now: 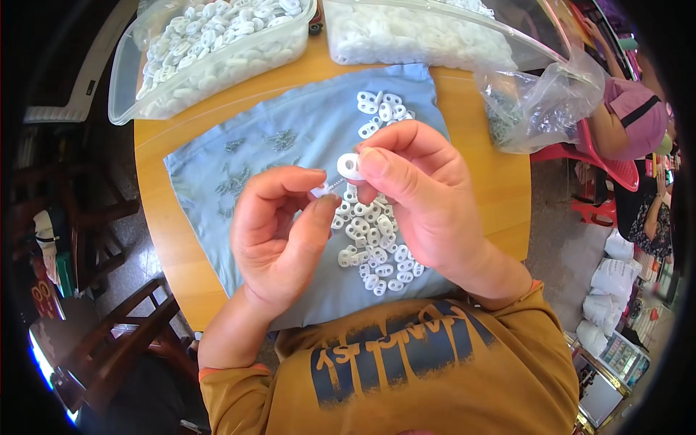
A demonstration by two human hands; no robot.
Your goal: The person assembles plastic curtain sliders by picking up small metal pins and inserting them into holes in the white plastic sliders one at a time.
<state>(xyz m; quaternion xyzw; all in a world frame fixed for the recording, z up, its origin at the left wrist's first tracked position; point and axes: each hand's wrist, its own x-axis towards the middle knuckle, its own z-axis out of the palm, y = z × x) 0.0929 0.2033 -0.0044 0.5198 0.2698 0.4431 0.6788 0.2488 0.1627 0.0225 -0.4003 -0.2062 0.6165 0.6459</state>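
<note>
- Step in hand looked like assembly: right hand (pixel 424 196) pinched a white plastic ring (pixel 350 166) between thumb and forefinger, held above the cloth at about picture centre.
- Left hand (pixel 279 235) closed narrow on a small white piece (pixel 320 191), with what seemed a thin screw (pixel 333 186) pointing toward the ring at 2 o'clock; too small to be sure.
- Judgement: the two parts were just beside each other, not clearly joined. Mating them would call for lining the thin tip up with the ring's hole and steady fingertips.
- Loose white pieces (pixel 373 246) lay in a heap directly under the hands, a smaller cluster (pixel 380 110) at 12 o'clock of them.
- Small metal screws (pixel 243 177) were scattered on the cloth at 9–10 o'clock.
- Surface: pale blue cloth (pixel 304 127) spread on a round wooden table (pixel 156 210).
- Two clear tubs (pixel 134 87) of white parts at 11 and 1 o'clock; a clear bag (pixel 540 105) of small metal bits at 2 o'clock.
- Room: dark wooden chair (pixel 123 333) at 8 o'clock, another person (pixel 627 119) seated at 3 o'clock, tiled floor.
</note>
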